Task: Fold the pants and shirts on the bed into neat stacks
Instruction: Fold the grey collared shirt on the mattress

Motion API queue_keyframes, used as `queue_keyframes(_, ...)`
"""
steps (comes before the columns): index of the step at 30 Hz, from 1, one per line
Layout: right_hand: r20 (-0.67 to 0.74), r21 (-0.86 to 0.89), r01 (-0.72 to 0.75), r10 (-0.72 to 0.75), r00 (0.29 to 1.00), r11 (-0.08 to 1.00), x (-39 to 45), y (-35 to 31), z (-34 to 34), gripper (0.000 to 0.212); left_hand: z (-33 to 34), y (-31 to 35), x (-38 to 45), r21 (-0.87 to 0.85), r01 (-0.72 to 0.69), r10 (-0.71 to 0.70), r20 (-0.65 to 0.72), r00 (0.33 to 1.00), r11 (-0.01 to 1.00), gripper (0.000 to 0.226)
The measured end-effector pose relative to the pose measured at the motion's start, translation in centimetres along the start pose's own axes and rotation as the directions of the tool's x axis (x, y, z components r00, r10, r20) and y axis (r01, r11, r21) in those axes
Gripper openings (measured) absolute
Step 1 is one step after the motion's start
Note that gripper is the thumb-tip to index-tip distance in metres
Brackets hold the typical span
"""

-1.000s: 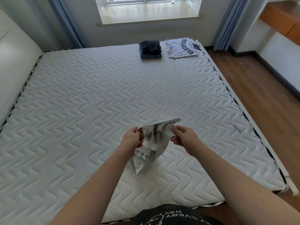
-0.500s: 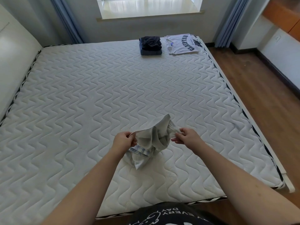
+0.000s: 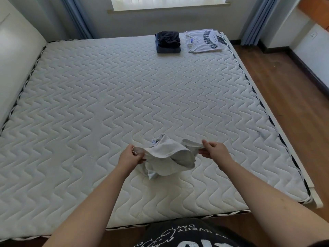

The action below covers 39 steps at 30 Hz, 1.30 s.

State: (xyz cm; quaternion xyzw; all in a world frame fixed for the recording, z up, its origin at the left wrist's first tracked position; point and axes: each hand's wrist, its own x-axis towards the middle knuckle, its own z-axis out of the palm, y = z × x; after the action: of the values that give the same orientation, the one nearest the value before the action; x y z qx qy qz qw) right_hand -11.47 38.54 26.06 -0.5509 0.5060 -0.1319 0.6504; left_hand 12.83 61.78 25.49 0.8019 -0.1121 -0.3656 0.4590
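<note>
A crumpled light grey garment (image 3: 167, 157) with a bit of plaid lining hangs just above the near part of the white quilted mattress (image 3: 106, 104). My left hand (image 3: 130, 155) pinches its left edge and my right hand (image 3: 214, 152) pinches its right edge, stretching it between them. At the far side of the bed sits a folded stack of dark pants (image 3: 168, 41), and beside it on the right a folded white shirt (image 3: 203, 41) with dark lettering.
A pale headboard (image 3: 16, 56) runs along the bed's left side. Wooden floor (image 3: 288, 97) lies to the right. Blue curtains (image 3: 256, 18) flank a window sill beyond the far edge of the bed.
My hands have moved apart, spreading the grey garment wider; it hung bunched between them before. The view has tilted slightly downward.
</note>
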Motion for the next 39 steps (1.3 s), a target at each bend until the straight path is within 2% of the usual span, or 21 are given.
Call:
queue_keyframes(4, 0.016, -0.166, 0.022, -0.019, 1.000, 0.986, 0.9, 1.0, -0.8, 0.012, -0.4, -0.9, 0.1, 0.116, -0.037, 0.039, -0.016, 0.999, 0.993, 0.013)
queue_keyframes(9, 0.017, -0.364, 0.011, -0.005, 1.000, 0.931, 1.8, 2.5, -1.6, 0.014, -0.3, -2.1, -0.1, 0.192, -0.052, 0.056, -0.014, 0.998, 0.980, 0.020)
queue_keyframes(14, -0.082, -0.659, -0.025, -0.038, 0.996, 0.752, 2.3, 4.4, -3.0, 0.026, -0.9, -3.6, 0.1, 0.305, 0.060, -0.001, -0.190, 0.982, 0.951, 0.014)
queue_keyframes(17, -0.062, -0.774, -0.012, -0.056, 0.997, 0.634, 2.0, 5.2, -3.8, 0.024, -1.5, -4.6, 0.1, 0.445, 0.073, 0.013, -0.187, 0.982, 0.892, 0.022)
queue_keyframes(22, -0.060, -0.704, 0.003, -0.063, 0.996, 0.710, 1.5, 6.1, -3.4, 0.023, -1.1, -5.4, 0.1, 0.441, 0.054, 0.005, -0.133, 0.991, 0.896, 0.033)
queue_keyframes(27, -0.008, -0.695, 0.034, -0.056, 0.998, 0.718, 1.9, 6.5, -2.7, 0.019, -0.5, -5.3, 0.4, 0.361, 0.013, 0.020, -0.086, 0.996, 0.932, 0.029)
queue_keyframes(30, 0.015, -0.675, 0.057, -0.064, 0.998, 0.736, 2.3, 6.4, -2.3, 0.020, -0.6, -5.0, 0.6, 0.397, -0.054, 0.080, -0.050, 0.996, 0.916, 0.030)
queue_keyframes(33, 0.015, -0.631, 0.062, -0.068, 0.998, 0.773, 2.9, 6.4, -1.9, 0.024, -0.6, -4.8, 1.3, 0.396, -0.062, 0.073, -0.014, 0.997, 0.916, 0.026)
queue_keyframes(39, 0.033, -0.569, 0.052, -0.041, 0.999, 0.821, 4.0, 6.2, -0.9, 0.025, -0.1, -4.2, 2.4, 0.308, -0.046, 0.041, 0.023, 0.999, 0.950, 0.047)
